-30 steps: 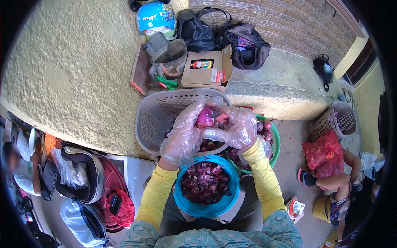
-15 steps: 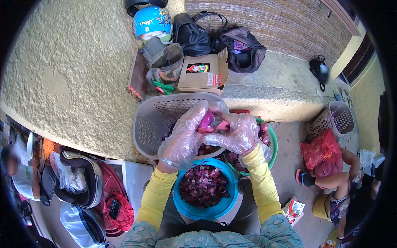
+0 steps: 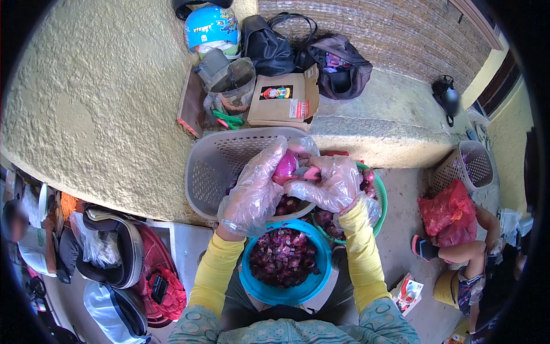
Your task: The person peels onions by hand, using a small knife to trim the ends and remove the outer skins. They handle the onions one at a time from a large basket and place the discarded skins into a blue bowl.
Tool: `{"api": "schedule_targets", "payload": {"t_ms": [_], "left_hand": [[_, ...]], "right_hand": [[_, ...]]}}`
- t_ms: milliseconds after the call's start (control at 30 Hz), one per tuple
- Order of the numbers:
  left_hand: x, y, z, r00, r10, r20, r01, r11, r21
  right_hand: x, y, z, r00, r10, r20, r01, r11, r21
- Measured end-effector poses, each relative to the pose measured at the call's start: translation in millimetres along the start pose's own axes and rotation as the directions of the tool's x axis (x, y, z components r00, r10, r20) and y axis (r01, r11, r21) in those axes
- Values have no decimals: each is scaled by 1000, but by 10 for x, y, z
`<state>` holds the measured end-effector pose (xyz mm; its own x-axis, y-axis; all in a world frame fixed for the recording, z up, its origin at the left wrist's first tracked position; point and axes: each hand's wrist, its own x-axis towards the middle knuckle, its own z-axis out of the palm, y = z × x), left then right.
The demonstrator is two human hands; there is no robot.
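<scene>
My left hand (image 3: 252, 189), in a clear plastic glove, is closed around a peeled purple onion (image 3: 285, 168). My right hand (image 3: 332, 182), gloved the same way, holds a small tool with a pink handle (image 3: 312, 174) against the onion; its blade is mostly hidden. Both hands are over the front edge of a grey perforated basket (image 3: 201, 178) with some onions in it. Below them a blue basin (image 3: 325, 258) holds many dark onion skins (image 3: 283, 258). Beside my right hand, a green basket (image 3: 382, 200) contains red onions (image 3: 368, 178), partly covered by the glove.
A cardboard box (image 3: 278, 109), bags (image 3: 338, 66), a bucket (image 3: 238, 86) and a blue helmet (image 3: 211, 27) rest on the ledge. At right are a seated person (image 3: 467, 252), a red sack (image 3: 450, 212) and another basket (image 3: 467, 166). Another person's arm (image 3: 50, 246) shows at far left.
The onion is turned slightly between my hands, showing more of its purple side. Both hands stay in nearly the same place, and the view has shifted very slightly.
</scene>
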<state>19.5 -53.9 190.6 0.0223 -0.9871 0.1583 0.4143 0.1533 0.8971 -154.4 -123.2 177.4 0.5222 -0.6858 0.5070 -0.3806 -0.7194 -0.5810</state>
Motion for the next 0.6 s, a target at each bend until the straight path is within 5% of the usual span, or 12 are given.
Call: {"api": "schedule_targets", "payload": {"t_ms": [133,200,300,367,600], "left_hand": [[-21,45,16,998,52,17,-52,999,14],[33,-38,-62,986,-167,-26,157,964,-215],[9,-109,-110,990,-143,-19,135,964,-227],[1,-139,-155,983,-182,-26,169,951,-260],[10,-86,-48,972,-225,-66,174,882,-438]], "right_hand": [[-8,4,30,996,66,62,-72,993,91],[-7,-10,28,996,57,65,-64,991,119],[-16,11,17,993,53,104,-64,992,113],[-33,76,34,996,-66,60,63,996,58],[-65,33,74,975,-143,167,150,988,-29]]}}
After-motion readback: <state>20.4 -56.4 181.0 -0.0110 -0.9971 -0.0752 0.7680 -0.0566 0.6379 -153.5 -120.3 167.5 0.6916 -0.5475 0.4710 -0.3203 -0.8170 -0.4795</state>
